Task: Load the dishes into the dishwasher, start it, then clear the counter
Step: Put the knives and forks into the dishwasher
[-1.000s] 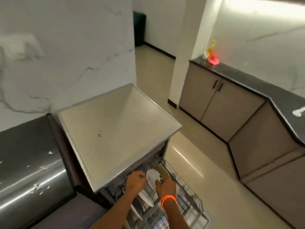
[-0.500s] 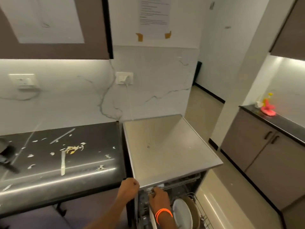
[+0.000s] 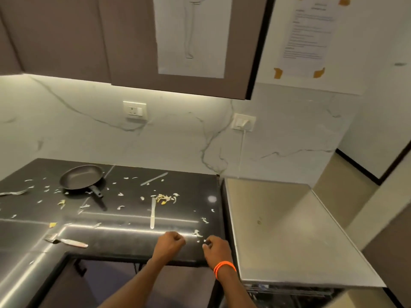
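Note:
Both hands hover over the front edge of the black counter (image 3: 124,238). My left hand (image 3: 169,243) is curled into a loose fist and holds nothing that I can see. My right hand (image 3: 216,247), with an orange band on the wrist, is curled too, fingertips next to small white scraps (image 3: 198,234). A black frying pan (image 3: 82,177) sits at the back left of the counter. A knife (image 3: 153,213) lies in the middle and another utensil (image 3: 66,241) near the front left. The steel-topped dishwasher (image 3: 289,236) stands at the right, its open rack barely showing below.
Food scraps (image 3: 165,197) are scattered over the counter. A plugged-in socket (image 3: 243,122) with a white cable and a second socket (image 3: 134,110) are on the marble wall. Brown upper cabinets (image 3: 66,36) hang overhead. A corridor floor (image 3: 347,181) opens at the right.
My view swung up and left from the dishwasher rack to the counter. Both hands left the plates in the rack and rose to the counter's front edge.

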{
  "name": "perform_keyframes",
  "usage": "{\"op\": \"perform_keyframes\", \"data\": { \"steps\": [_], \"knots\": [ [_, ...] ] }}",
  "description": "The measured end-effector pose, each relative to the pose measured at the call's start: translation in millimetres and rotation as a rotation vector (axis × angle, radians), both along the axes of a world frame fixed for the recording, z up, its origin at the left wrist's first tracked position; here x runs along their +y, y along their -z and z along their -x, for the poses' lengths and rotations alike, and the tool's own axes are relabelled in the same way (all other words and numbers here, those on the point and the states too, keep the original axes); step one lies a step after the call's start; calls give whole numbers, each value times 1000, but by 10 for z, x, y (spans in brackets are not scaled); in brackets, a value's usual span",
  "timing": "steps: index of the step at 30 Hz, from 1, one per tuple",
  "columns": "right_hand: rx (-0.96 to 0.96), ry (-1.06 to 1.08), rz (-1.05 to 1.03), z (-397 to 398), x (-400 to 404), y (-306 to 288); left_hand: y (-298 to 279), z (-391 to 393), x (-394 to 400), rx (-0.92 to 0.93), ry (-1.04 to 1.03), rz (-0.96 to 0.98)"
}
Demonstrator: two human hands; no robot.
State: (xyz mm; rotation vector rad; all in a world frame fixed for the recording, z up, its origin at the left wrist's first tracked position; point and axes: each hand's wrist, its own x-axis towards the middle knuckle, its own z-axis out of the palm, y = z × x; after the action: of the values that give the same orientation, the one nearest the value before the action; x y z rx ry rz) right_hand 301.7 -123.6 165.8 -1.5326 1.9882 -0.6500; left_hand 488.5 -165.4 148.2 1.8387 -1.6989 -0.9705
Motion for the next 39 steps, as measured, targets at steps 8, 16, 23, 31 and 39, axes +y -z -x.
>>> {"op": "perform_keyframes", "data": {
  "steps": [8,16,23,31,39],
  "knots": [
    [-42,-64,19,-994,-354,84,114,-1080,-250,-38,-122,-11],
    [-34,-145,-72,-1534,-534,263,352,-1642,-262,7,-234,-87],
    [-54,-185,-117,-1739,-905,355,534,-1883,-413,24,-320,-136],
    [-1,-210,-190,-1898,-1474,495,611,-1991,-810,-53,-414,-180],
    [217,-282,-232,-1945,-2035,586,618,-2028,-1026,-202,-426,-187]
  ]
}}
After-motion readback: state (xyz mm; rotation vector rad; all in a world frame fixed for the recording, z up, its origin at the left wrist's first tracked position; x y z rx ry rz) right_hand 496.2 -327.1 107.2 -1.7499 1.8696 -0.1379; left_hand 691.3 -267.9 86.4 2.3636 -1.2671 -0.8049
